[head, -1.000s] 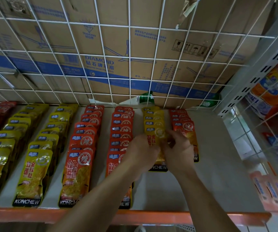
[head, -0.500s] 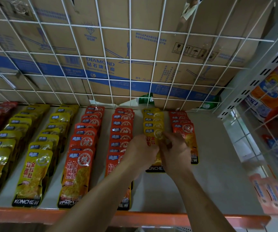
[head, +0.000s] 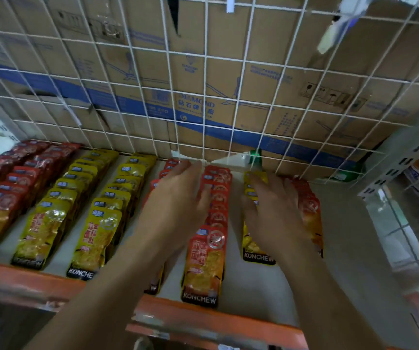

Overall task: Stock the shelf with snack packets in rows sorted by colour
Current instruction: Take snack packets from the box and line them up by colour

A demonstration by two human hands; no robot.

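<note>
A shop stockroom: rows of snack packets fill a shelf, backed by wire mesh and cardboard cartons.

Snack packets in overlapping red, yellow rows on shelf

i see the far-left packets in dark red. beside them run two rows of yellow packets, each with a small blue label at the top and a black band with white letters at the bottom. the orange-red packets show a round white-ringed emblem, the same blue label and black band. the shelf is off-white, its front edge orange. behind stands a white wire grid over a brown cardboard box with a blue stripe and blue print.
</note>
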